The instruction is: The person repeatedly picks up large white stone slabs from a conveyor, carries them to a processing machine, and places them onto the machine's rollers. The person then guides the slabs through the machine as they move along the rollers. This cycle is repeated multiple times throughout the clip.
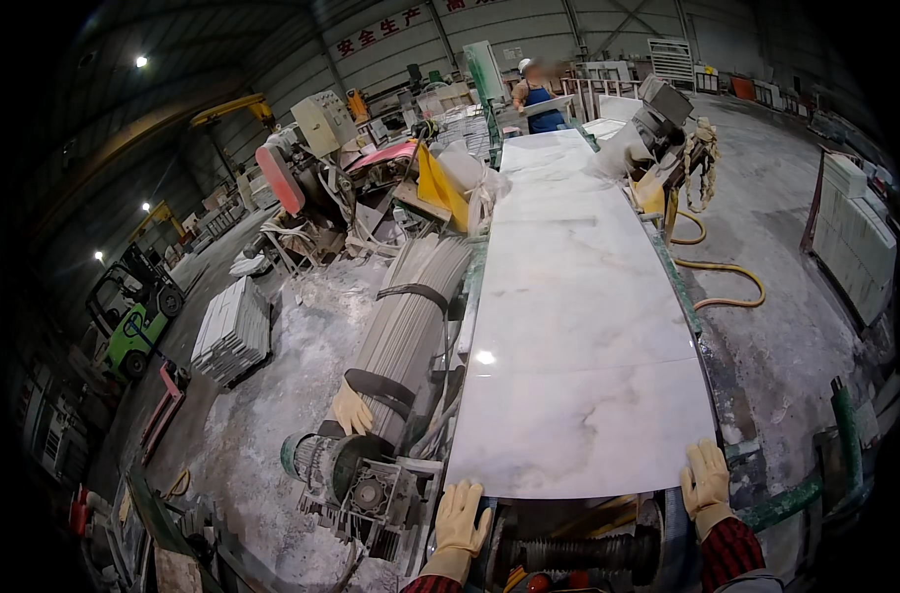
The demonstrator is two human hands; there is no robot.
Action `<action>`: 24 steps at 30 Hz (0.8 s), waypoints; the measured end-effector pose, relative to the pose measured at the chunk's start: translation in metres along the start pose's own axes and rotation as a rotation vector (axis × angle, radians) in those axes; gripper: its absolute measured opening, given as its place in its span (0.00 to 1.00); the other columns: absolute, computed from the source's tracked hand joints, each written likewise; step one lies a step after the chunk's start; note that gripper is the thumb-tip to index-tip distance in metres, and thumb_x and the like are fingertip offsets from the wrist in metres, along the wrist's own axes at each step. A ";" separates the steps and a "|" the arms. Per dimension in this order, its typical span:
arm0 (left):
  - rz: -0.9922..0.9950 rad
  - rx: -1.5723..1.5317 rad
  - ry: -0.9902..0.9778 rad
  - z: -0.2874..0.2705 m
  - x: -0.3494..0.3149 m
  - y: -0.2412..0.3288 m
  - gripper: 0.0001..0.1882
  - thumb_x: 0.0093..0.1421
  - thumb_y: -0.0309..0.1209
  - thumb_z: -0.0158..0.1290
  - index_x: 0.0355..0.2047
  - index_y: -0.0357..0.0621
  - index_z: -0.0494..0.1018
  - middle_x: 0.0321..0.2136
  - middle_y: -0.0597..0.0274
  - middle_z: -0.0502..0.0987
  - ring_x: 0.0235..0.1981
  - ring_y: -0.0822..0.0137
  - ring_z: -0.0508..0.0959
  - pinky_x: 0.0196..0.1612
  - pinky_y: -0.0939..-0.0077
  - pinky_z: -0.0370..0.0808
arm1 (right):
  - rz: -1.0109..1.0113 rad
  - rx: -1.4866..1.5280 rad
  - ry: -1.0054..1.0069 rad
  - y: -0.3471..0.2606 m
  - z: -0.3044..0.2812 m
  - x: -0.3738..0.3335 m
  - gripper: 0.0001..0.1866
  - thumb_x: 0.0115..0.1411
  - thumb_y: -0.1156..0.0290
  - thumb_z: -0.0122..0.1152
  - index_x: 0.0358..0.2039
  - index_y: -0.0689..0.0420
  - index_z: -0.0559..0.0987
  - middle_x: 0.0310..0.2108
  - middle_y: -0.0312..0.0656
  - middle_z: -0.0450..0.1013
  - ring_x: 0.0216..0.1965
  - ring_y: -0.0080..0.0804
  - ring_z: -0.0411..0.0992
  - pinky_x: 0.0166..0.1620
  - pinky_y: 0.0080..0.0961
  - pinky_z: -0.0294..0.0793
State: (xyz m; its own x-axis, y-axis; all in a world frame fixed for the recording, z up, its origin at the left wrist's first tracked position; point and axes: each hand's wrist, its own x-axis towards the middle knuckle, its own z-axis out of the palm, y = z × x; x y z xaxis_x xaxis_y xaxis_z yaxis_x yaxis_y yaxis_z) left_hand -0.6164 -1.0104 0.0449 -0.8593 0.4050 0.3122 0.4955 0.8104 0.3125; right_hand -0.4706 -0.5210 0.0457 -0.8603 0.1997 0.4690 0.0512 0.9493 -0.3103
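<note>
A long white polished stone slab [578, 420] with faint grey-brown veining lies flat at the near end of a roller-and-belt machine line. My left hand [460, 519], in a cream work glove, rests at its near left corner with the fingers stretched forward. At the near right corner, my right hand [707, 479], gloved alike, lies with its fingers extended along the edge. Both thumbs point inward. Neither hand visibly carries anything. More white slab surface [549, 188] continues along the line behind, with seams crossing it. Below the near edge shows a dark ribbed roller [583, 551].
Left of the line lie an electric motor [321, 460], a strapped bundle of long strips [410, 326] and a spare glove [351, 408]. A co-worker [544, 99] stands at the far end holding a pale panel. A yellow hose [731, 267] curls on the right floor; a green forklift [133, 321] stands left.
</note>
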 end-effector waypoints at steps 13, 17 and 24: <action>0.005 -0.020 0.000 -0.004 -0.003 0.003 0.30 0.65 0.38 0.62 0.66 0.45 0.71 0.67 0.41 0.71 0.68 0.32 0.67 0.72 0.44 0.63 | 0.011 -0.053 0.013 0.002 0.002 -0.009 0.27 0.59 0.70 0.64 0.59 0.64 0.77 0.61 0.66 0.72 0.62 0.70 0.68 0.68 0.61 0.65; 0.037 0.003 0.007 -0.011 -0.001 0.007 0.28 0.63 0.37 0.62 0.62 0.45 0.71 0.63 0.46 0.71 0.63 0.37 0.68 0.66 0.47 0.67 | -0.001 -0.039 0.027 -0.002 -0.001 -0.007 0.26 0.58 0.70 0.64 0.58 0.64 0.78 0.59 0.65 0.72 0.61 0.70 0.68 0.67 0.60 0.66; 0.035 0.016 0.013 -0.008 -0.005 0.006 0.29 0.63 0.37 0.62 0.63 0.44 0.71 0.64 0.42 0.71 0.65 0.34 0.68 0.68 0.46 0.65 | -0.015 -0.038 0.015 -0.006 -0.008 -0.005 0.25 0.58 0.70 0.64 0.56 0.64 0.77 0.58 0.63 0.72 0.60 0.68 0.69 0.65 0.59 0.68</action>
State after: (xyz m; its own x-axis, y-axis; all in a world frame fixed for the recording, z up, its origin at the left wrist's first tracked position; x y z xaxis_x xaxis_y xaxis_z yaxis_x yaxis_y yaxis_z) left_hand -0.6081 -1.0111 0.0518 -0.8398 0.4276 0.3345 0.5229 0.8028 0.2866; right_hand -0.4628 -0.5255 0.0514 -0.8534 0.1884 0.4860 0.0574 0.9607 -0.2716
